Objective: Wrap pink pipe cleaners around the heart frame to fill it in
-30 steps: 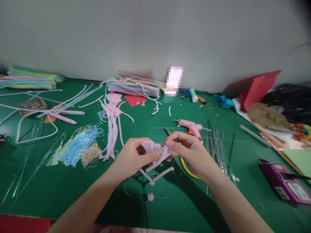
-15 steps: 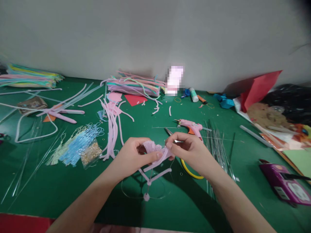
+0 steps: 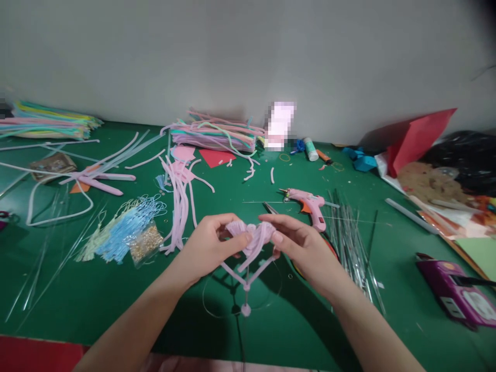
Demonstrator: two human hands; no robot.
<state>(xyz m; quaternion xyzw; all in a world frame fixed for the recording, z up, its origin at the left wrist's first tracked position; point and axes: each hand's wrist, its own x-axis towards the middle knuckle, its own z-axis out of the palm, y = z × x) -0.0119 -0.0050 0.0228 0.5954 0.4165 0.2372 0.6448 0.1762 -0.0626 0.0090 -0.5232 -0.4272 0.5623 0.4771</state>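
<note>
Between my two hands is a lilac pipe-cleaner piece (image 3: pixel 253 242) with two fan-like lobes and strands hanging down. My left hand (image 3: pixel 217 243) pinches its left side, the thumb lying across the front. The right lobe is gripped by my right hand (image 3: pixel 300 245) between thumb and fingers. Below hang a V-shaped lilac strip (image 3: pixel 247 287), a small lilac ball (image 3: pixel 245 310) on a thin stem, and a loop of thin wire. Pliers (image 3: pixel 270 208) lie just behind my right hand, which partly hides them.
A pink glue gun (image 3: pixel 310 204) and metal wires (image 3: pixel 349 243) lie right of centre. At left are blue tassels (image 3: pixel 126 227), a bag of beads (image 3: pixel 145 243) and lilac strips (image 3: pixel 179 206). A purple device (image 3: pixel 457 292) sits at far right.
My right hand has shifted slightly right and opened out from its pinch near the middle to hold the right lobe. The lilac piece now faces me more, with both lobes showing.
</note>
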